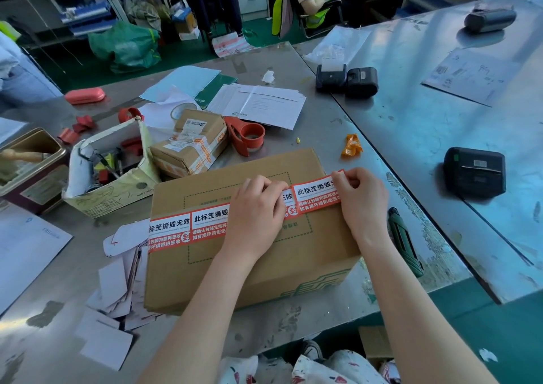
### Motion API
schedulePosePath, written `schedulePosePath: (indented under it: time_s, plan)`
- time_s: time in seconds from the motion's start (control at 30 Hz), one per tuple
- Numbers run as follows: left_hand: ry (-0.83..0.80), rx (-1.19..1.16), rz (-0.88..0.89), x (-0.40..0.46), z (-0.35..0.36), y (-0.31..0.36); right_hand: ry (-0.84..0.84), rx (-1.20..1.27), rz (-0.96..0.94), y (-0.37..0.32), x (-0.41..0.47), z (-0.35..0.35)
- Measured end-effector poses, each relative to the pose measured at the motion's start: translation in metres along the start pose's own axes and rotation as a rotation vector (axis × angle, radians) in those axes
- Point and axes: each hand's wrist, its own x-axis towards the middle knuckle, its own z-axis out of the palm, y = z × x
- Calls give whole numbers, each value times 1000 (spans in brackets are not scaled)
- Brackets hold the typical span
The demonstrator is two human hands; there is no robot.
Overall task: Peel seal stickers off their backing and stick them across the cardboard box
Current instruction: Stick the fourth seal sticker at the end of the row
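A large cardboard box (235,269) lies on the metal table in front of me. Red-and-white seal stickers (188,228) run in a row across its top from the left edge. My left hand (255,210) presses flat on the row near the middle, covering part of it. My right hand (361,198) pinches the right end of the rightmost sticker (316,194) at the box's right edge, where it looks slightly raised. Peeled white backing papers (117,289) lie scattered left of the box.
A small taped parcel (191,145), a red tape dispenser (245,138) and an open box of tools (111,166) stand behind the big box. Black label printers (474,172) and a green knife (404,241) lie to the right. A person in a yellow vest sits at the back.
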Motion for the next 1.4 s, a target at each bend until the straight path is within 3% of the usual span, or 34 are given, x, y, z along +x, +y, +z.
schedulePosePath:
  time_s: [1.4]
  plan:
    - [-52,55,99,-4,-9,3,-17,48,-34,1,0,1]
